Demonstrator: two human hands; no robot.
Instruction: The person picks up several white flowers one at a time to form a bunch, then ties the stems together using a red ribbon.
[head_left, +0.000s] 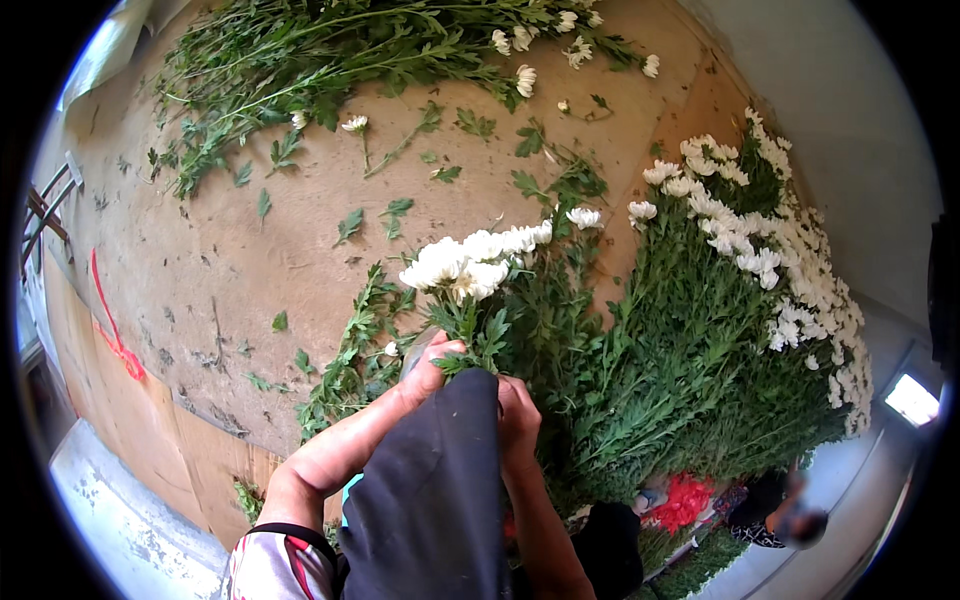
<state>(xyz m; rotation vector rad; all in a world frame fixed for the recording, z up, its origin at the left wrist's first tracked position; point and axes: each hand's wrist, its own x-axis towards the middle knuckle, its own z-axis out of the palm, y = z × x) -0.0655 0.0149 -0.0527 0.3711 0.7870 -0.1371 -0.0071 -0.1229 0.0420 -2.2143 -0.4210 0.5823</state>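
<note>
My left hand is closed around the upper stems of a bunch of white chrysanthemums, just below the flower heads. Against the bunch's right side, lower down, is my right hand, its fingers curled; dark cloth in front hides most of its grip. The dark cloth also covers the lower stems. Close to my left hand lie leafy green stems and a bit of clear plastic. A large heap of white chrysanthemums spreads to the right of the hands, its flower heads facing outward.
More cut chrysanthemums lie across the top of the cardboard-like surface, with loose leaves scattered between. A red plastic tie lies at left. Lower right, another person is beside red plastic. A wall borders the right side.
</note>
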